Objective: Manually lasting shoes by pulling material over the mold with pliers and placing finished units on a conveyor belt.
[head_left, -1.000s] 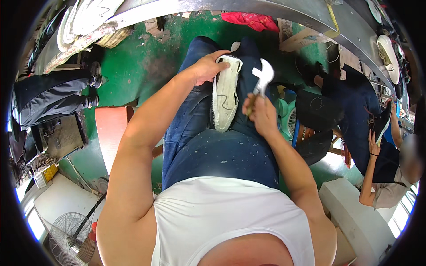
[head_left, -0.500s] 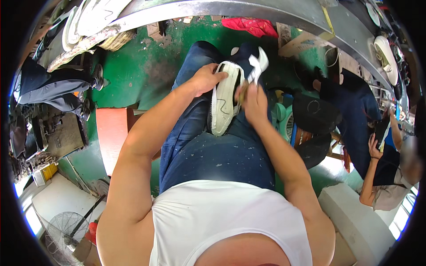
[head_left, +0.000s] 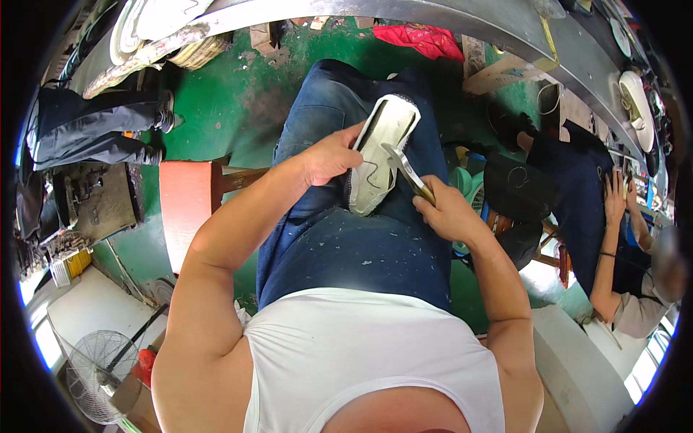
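A pale cream shoe (head_left: 385, 137), its underside turned up and marked with a dark curved line, rests across my thighs, toe end tilted to the right. At its left edge my left hand (head_left: 333, 155) is closed, thumb on the underside and fingers hidden at the side. My right hand (head_left: 445, 208) is wrapped round the short brownish handle of a hammer (head_left: 406, 167). The bright curved metal head lies against the right part of the underside, around mid-length.
A metal-edged workbench (head_left: 346, 10) curves across the far side. Left of me stands an orange-red box-like block (head_left: 188, 209); a wire-cage fan (head_left: 105, 368) is lower left. A co-worker (head_left: 621, 267) sits at right near a green fan (head_left: 473, 189). Red cloth (head_left: 422, 42) lies on the floor.
The hammer has come down from its blurred raised position beyond the shoe to the underside. My right hand has moved nearer and rightward. The shoe's far end has tilted right.
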`<act>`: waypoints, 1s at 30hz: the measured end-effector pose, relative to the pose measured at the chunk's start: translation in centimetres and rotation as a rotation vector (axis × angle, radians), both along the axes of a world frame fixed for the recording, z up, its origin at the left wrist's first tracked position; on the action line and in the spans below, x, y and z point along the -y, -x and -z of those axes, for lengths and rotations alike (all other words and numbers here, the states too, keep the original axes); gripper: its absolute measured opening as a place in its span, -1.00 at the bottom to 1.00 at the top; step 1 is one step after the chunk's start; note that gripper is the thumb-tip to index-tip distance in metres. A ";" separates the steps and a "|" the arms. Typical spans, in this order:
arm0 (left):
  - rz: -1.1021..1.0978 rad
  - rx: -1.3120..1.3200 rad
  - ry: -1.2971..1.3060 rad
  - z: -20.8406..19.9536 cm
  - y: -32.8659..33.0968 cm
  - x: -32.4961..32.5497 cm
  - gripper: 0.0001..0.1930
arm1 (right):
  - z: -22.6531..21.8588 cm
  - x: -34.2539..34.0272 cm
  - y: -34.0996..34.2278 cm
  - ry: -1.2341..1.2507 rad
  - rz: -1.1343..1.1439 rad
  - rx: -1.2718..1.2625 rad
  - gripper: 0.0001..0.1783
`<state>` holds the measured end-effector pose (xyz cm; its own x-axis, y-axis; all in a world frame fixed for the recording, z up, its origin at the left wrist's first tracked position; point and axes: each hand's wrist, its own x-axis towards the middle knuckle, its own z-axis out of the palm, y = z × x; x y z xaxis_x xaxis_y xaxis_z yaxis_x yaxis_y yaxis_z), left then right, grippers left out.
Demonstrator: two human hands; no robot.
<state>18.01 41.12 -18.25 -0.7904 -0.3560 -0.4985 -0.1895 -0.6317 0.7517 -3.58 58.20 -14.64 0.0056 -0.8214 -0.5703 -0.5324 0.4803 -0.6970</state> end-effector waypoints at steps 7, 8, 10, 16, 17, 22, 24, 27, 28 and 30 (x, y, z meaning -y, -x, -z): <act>-0.049 -0.091 0.043 2.2 -1.6 -4.2 0.01 | -3.0 1.5 0.7 0.474 -0.352 -0.290 -0.46; -0.066 -0.095 0.107 2.2 -1.6 -4.6 -0.02 | -3.6 2.3 0.4 0.541 -0.420 -0.386 -0.47; -0.089 -0.098 0.172 2.1 -1.5 -4.6 -0.04 | -5.8 3.9 -0.5 0.361 -0.501 -0.479 -0.52; -0.502 0.168 -0.278 2.4 1.5 -4.5 -0.32 | -0.9 2.7 -1.3 0.211 -0.407 -0.376 -0.64; -0.507 0.163 -0.281 2.8 1.7 -4.2 -0.32 | 0.8 1.5 -1.8 0.341 -0.250 -0.289 -0.66; -0.382 0.404 0.553 5.1 1.6 -3.9 -0.41 | -1.0 1.8 -1.2 0.279 -0.288 -0.301 -0.55; -0.317 0.424 0.860 5.2 1.4 -4.0 -0.51 | -0.5 2.4 -0.6 0.419 -0.254 -0.405 -0.55; -0.331 0.298 0.963 4.4 1.5 -4.5 -0.56 | -1.1 3.3 -0.8 0.528 -0.224 -0.532 -0.58; -0.336 0.299 0.965 4.6 1.4 -4.3 -0.56 | -1.1 3.4 -1.0 0.402 -0.195 -0.501 -0.60; -0.298 0.190 1.239 5.0 1.1 -4.0 -0.52 | -0.3 3.1 -1.0 0.280 -0.169 -0.468 -0.61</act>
